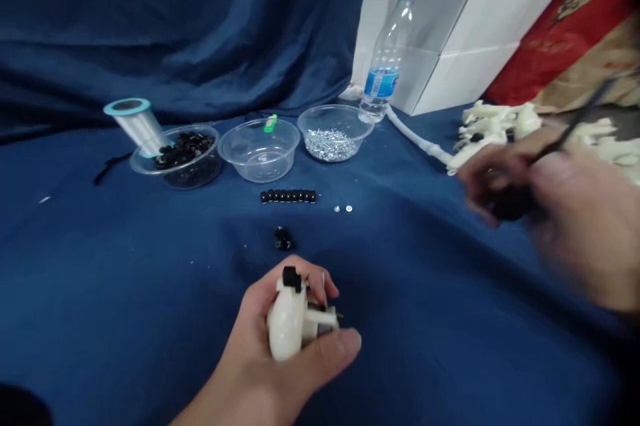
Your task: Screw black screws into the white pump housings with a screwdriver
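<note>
My left hand (280, 339) is wrapped round a white plastic assembly (287, 323) that has a small black block on top and a metal-grey part at its side. Blurred by motion, my right hand (555, 206) is closed round a black screwdriver-like tool (575, 123), whose thin shaft points up and right. Just beyond my left hand lies a small cluster of black parts (283, 238). Behind it are a row of several black pieces (289, 196) and two small screws (343, 209).
At the back stand a clear bowl of black parts (190, 176), a second clear bowl (260, 169) with a green item, and a bowl of screws (335, 146). A water bottle (385, 73) and white boxes (440, 26) stand behind. White plastic parts (493, 123) lie at the right.
</note>
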Demonstrator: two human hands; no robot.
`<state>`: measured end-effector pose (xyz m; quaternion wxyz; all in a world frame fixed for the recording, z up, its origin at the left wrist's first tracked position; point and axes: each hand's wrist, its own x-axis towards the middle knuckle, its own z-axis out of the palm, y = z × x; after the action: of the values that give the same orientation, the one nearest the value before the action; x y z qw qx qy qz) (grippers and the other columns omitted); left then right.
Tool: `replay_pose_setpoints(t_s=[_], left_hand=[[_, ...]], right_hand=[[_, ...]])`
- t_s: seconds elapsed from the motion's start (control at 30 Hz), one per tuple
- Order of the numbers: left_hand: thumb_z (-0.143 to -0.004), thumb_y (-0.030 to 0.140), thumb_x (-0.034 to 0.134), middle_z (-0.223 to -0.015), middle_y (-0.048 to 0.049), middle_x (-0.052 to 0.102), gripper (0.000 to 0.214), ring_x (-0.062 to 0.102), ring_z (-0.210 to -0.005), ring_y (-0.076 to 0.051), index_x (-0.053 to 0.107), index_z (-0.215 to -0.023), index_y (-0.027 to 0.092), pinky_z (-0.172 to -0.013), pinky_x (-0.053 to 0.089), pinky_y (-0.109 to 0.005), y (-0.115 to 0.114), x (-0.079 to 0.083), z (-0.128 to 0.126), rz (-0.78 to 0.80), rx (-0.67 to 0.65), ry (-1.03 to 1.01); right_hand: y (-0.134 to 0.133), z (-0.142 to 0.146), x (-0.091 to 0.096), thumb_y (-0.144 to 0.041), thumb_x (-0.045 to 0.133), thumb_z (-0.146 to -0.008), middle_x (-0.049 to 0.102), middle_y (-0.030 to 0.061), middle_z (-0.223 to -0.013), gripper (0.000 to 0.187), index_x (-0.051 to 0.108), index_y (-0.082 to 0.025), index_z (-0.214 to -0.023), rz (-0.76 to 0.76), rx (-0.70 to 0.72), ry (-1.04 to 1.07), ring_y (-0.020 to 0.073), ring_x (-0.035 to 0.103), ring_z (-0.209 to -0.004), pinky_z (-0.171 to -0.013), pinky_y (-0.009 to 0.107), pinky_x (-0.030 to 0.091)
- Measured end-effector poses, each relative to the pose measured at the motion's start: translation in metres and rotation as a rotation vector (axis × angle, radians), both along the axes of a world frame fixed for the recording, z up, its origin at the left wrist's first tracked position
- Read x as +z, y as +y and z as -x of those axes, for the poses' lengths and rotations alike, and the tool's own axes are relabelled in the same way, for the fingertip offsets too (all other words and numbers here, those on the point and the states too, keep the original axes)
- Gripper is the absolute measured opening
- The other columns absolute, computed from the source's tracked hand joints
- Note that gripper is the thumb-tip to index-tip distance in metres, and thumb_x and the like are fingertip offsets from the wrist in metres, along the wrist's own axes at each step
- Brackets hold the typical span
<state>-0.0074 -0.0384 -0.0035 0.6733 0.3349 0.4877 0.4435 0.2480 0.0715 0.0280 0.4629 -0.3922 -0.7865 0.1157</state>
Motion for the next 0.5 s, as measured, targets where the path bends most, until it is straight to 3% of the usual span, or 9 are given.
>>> replay_pose_setpoints(t_s=[0.1,0.2,0.3,0.5], left_hand=[[-0.075,0.032,0.081,-0.096,0.0039,0.054,0.032,0.042,-0.064,-0.005,0.052,-0.085,0.022,-0.054,0.035,-0.018,0.0,-0.003,-0.002,-0.115,-0.005,0.121],[-0.077,0.033,0.079,-0.094,0.0038,0.052,0.031,0.045,-0.071,-0.007,0.052,-0.086,0.022,-0.058,0.038,-0.019,-0.002,-0.004,-0.006,-0.17,0.014,0.211],[-0.075,0.033,0.08,-0.09,0.0048,0.052,0.032,0.046,-0.068,-0.007,0.053,-0.089,0.022,-0.058,0.039,-0.019,-0.003,-0.004,-0.009,-0.158,0.027,0.235],[-0.07,0.038,0.082,-0.083,0.0059,0.057,0.038,0.041,-0.048,-0.002,0.055,-0.091,0.023,-0.041,0.032,-0.017,-0.002,-0.005,-0.01,-0.085,0.037,0.28]], right_hand=[[-0.025,0.02,-0.005,-0.031,0.039,-0.105,0.056,-0.0025,-0.072,0.026,0.056,-0.022,-0.088,0.241,0.269,-0.124,0.0098,0.052,-0.056,-0.049,0.029,0.041],[-0.037,0.034,-0.011,-0.024,0.059,-0.099,0.061,-0.0016,-0.079,0.008,0.066,-0.022,-0.097,0.247,0.45,-0.233,0.0101,0.057,-0.066,-0.059,0.026,0.046],[-0.042,0.04,-0.016,-0.021,0.065,-0.096,0.062,-0.0022,-0.083,0.018,0.071,-0.025,-0.113,0.232,0.473,-0.191,0.0094,0.058,-0.07,-0.064,0.024,0.046],[-0.045,0.041,-0.019,-0.018,0.062,-0.097,0.058,-0.0006,-0.078,0.019,0.072,-0.018,-0.113,0.151,0.457,-0.219,0.0106,0.055,-0.066,-0.06,0.025,0.043]])
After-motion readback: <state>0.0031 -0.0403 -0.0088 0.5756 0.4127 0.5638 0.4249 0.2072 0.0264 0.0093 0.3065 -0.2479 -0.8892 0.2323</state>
